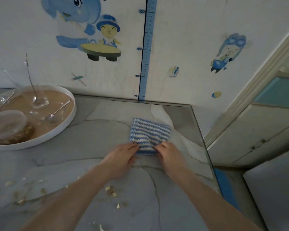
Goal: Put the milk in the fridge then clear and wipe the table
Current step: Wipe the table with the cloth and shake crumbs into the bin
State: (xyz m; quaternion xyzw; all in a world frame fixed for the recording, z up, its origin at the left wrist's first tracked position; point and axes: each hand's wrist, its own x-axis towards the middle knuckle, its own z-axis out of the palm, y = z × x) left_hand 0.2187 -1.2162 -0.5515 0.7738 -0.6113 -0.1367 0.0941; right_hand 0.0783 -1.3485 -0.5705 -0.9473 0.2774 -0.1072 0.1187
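**Both hands gathering the striped cloth at the tabletop's far right corner**

A blue-and-white striped knitted cloth point(149, 135) is lying folded on the grey marble-patterned tabletop point(93, 144), near its right edge and not far from the wall. The left hand point(122, 157) is reaching to the cloth's near left corner, fingers over the top and thumb beneath. Its grip is narrow, pinching the fabric. The right hand point(169, 153) is curling its fingers into the near right part of the cloth, its grip likewise closing on the fabric. Between the two hands the cloth is puckering into a ridge, while its far half is lying flat.

Crumbs point(111, 191) and small pale scraps are lying scattered on the near part of the tabletop, beneath and to the left of the forearms, well apart from the cloth.

At the left a round white-rimmed tray point(70, 120) is sitting on the tabletop. It is holding a clear plastic container point(7, 125) with brownish food inside, a spoon point(57, 112) lying flat, and a glass piece with a thin stem rising from it, too blurred to name.

On the wall behind, a blue height chart point(146, 47) is running up from the tabletop's back edge, with cartoon stickers point(83, 25) on both sides of it.
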